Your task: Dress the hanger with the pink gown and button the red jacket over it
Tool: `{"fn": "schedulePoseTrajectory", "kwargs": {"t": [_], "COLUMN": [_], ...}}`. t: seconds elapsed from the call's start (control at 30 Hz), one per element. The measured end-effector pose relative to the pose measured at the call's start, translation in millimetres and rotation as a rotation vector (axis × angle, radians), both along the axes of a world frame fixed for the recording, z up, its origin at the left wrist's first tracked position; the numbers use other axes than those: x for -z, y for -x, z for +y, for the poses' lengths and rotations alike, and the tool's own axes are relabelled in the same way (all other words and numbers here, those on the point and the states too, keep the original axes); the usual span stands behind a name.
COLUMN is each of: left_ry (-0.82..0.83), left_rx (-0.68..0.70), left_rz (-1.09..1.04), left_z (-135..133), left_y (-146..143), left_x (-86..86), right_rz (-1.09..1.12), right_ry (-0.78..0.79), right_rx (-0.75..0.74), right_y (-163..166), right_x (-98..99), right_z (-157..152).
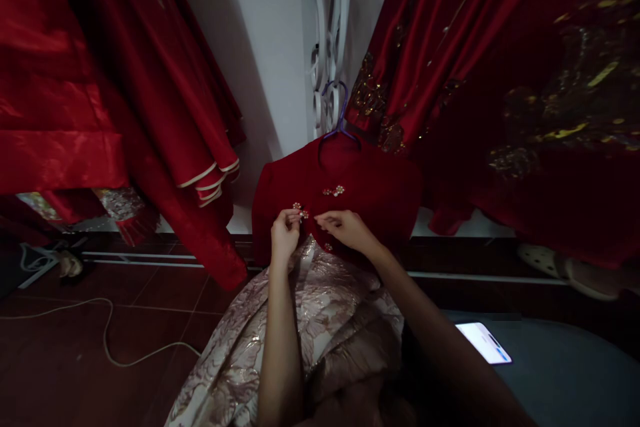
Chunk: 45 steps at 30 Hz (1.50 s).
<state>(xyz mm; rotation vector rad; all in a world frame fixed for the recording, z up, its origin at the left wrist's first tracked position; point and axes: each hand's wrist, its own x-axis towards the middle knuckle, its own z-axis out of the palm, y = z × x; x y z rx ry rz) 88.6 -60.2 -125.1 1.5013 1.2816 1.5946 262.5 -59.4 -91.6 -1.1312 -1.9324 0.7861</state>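
Observation:
A dark red jacket (pixel 370 193) hangs on a purple hanger (pixel 340 117) in front of me, over a pale brocade skirt (pixel 325 320). My left hand (pixel 285 230) pinches a small jewelled clasp (pixel 300 210) on the jacket's front edge. My right hand (pixel 347 228) pinches the opposite edge of the fabric right beside it. A second jewelled clasp (pixel 333 191) sits closed higher on the jacket.
Red satin garments (pixel 150 93) hang at left and embroidered red ones (pixel 525 80) at right, against a white wall (pixel 270 47). A lit phone (pixel 483 341) lies on a grey surface (pixel 565 373) at right. A white cable (pixel 105 333) trails across the tiled floor.

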Motion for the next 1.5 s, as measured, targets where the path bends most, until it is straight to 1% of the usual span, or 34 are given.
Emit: {"fn": "schedulePoseTrajectory", "kwargs": {"t": [0.07,0.13,0.2,0.27,0.3,0.4,0.47,0.57,0.63,0.7,0.83,0.9,0.97,1.03,1.17,1.23,1.33,1.4,1.5], "left_ry": [0.023,0.066,0.118,0.150,0.160,0.204,0.248,0.277,0.290,0.301,0.287,0.308,0.362,0.384,0.327,0.343,0.380,0.371,0.255], "left_rx": [0.032,0.106,0.205,0.246,0.229,0.122,0.102,0.121,0.102,0.114,0.283,0.335,0.359,0.332,0.188,0.112,-0.012,-0.014,0.097], "left_rz": [0.074,0.178,0.288,0.347,0.350,0.354,0.395,0.402,0.378,0.370,0.377,0.357,0.338,0.317,0.243,0.288,0.428,0.452,0.399], "left_z": [-2.7,-7.8,-13.9,-19.0,-20.8,-23.2,-23.0,-21.6,-20.9,-21.1,-24.0,-24.9,-24.0,-21.1,-13.2,-10.5,-7.3,-4.2,1.7], "left_y": [7.8,17.3,26.6,33.9,36.5,40.6,41.3,41.5,41.8,42.1,39.6,36.4,33.0,30.8,29.5,28.6,25.3,22.2,18.2], "left_x": [1.6,3.0,4.6,6.3,7.0,8.9,10.7,15.1,17.4,16.9,8.2,5.4,6.6,10.9,17.6,18.4,22.4,29.7,43.7], "right_rz": [-0.058,-0.131,-0.193,-0.217,-0.217,-0.212,-0.213,-0.198,-0.184,-0.175,-0.180,-0.189,-0.197,-0.198,-0.182,-0.181,-0.185,-0.189,-0.199], "right_ry": [0.097,0.159,0.170,0.152,0.144,0.153,0.166,0.184,0.198,0.208,0.207,0.214,0.227,0.238,0.245,0.244,0.234,0.214,0.188], "right_rx": [-0.042,-0.029,0.012,0.052,0.059,0.052,0.039,0.016,0.002,-0.016,-0.046,-0.054,-0.055,-0.054,-0.071,-0.067,-0.056,-0.054,-0.061], "right_y": [-14.5,-24.6,-28.8,-28.4,-27.2,-24.0,-23.5,-24.5,-25.4,-26.0,-26.2,-26.0,-25.9,-25.9,-26.4,-26.1,-24.9,-24.1,-23.8], "right_x": [3.9,11.0,20.2,29.8,34.2,44.6,48.7,52.0,52.8,52.7,50.9,50.3,50.1,50.1,49.5,49.6,51.7,54.1,58.3], "right_z": [-9.2,-16.4,-19.2,-17.8,-16.2,-11.5,-10.0,-9.5,-9.5,-9.5,-9.6,-9.7,-9.7,-9.9,-10.5,-10.7,-10.2,-9.4,-7.6]}}
